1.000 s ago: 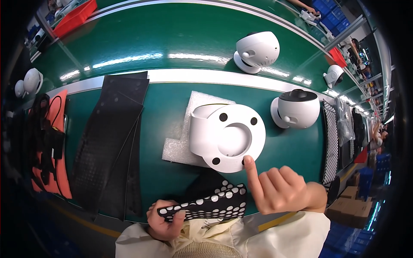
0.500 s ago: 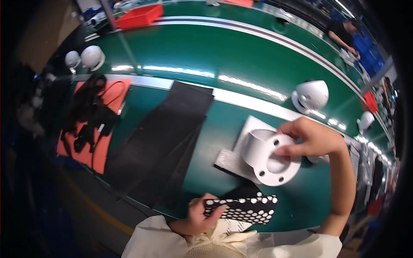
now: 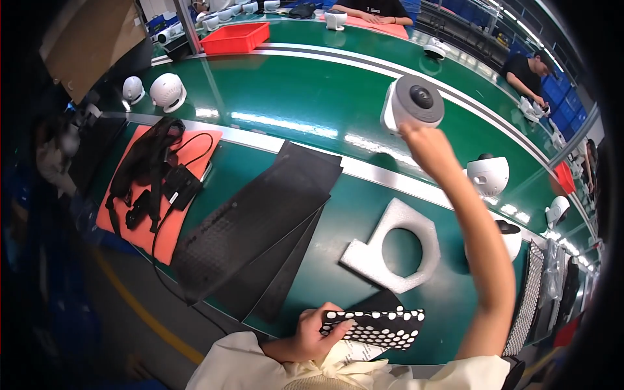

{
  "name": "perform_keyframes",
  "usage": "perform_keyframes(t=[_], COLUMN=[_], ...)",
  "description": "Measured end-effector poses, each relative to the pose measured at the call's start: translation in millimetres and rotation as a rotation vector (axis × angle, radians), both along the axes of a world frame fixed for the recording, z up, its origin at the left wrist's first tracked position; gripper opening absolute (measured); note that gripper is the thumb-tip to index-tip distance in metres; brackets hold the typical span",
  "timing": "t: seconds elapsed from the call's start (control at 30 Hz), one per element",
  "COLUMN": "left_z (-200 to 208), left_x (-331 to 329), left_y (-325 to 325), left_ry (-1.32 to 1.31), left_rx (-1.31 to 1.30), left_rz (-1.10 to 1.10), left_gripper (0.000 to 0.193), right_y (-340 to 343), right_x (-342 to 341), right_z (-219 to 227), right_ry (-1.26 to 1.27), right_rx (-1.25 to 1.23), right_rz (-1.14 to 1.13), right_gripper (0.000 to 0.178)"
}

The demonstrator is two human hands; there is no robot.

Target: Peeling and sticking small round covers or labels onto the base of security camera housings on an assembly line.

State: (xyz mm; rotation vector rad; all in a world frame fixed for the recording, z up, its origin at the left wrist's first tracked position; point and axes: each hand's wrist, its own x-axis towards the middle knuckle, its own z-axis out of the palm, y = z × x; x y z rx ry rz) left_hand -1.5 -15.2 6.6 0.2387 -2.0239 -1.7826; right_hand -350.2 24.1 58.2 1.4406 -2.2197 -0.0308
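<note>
Out over the green belt, my right hand [image 3: 422,143] grips a white housing [image 3: 390,107] by its near edge; a grey round face with a black dome lens shows on it. Some of those fingers are hidden behind the housing and wrist. Close to my body, my left hand [image 3: 317,335] is closed on the left end of a black strip with white dots [image 3: 383,329]. Between the two hands, a white foam block [image 3: 364,257] with a round hole lies on the green table. Just left of it, several black sheets [image 3: 260,201] overlap.
An orange mat [image 3: 156,244] at left bears black cables and adapters [image 3: 182,185]. White camera units stand on the belt, one [image 3: 487,175] right of my forearm, another [image 3: 169,92] far left. A red tray [image 3: 235,39] sits farther back. Co-workers [image 3: 523,75] sit across the line.
My right hand has moved up and away from the foam block to over the belt, carrying the white housing, now turned lens side up. The foam's hole is uncovered. My left hand still holds the dotted strip.
</note>
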Motion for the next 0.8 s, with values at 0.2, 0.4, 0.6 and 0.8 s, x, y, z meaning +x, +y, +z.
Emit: perform_keyframes(t=[0.2,0.4,0.6,0.8], left_z=[-6,-7,-7,-27], left_x=[2,3,2,8], left_y=[-3,-2,-2,-1], left_ry=[-0.058,-0.01,-0.025,-0.042], left_rx=[-0.018,-0.058,-0.04,-0.017], left_rz=[0.042,0.065,0.086,0.075], left_gripper=[0.013,0.016,0.018,0.018], right_y=[-22,-6,7,146], right_x=[-23,-25,9,18], right_z=[-86,-112,-18,89], right_ry=[0.167,-0.24,-0.558,-0.964], right_rx=[0.008,-0.05,0.525,0.155], right_rz=[-0.228,-0.313,-0.595,-0.822], right_gripper=[0.021,0.034,0.026,0.03])
